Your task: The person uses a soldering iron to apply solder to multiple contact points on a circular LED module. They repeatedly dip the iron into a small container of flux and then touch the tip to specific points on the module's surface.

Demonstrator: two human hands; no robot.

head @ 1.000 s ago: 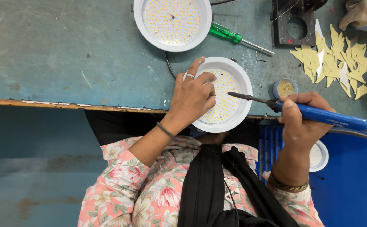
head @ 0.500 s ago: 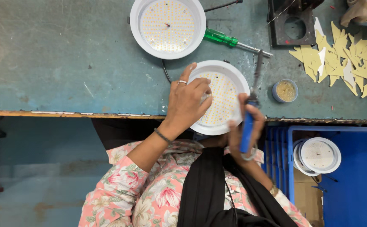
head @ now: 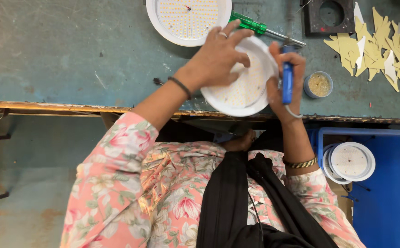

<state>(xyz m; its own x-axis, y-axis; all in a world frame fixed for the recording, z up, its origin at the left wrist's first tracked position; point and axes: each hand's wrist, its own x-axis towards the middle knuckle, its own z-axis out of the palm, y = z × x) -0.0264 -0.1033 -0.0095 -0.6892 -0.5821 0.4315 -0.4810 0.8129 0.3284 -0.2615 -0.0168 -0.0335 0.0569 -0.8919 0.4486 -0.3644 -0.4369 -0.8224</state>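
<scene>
Pressing hand: left hand (head: 216,57), fingers spread flat on white round lamp (head: 246,87)
Right hand (head: 283,82): fingers closed around blue soldering iron (head: 287,76), just right of lamp

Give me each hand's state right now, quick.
Left hand: fingers spread, pressing down on the round white LED lamp panel at the table edge.
Right hand: grip closed around the blue-handled soldering iron.
</scene>
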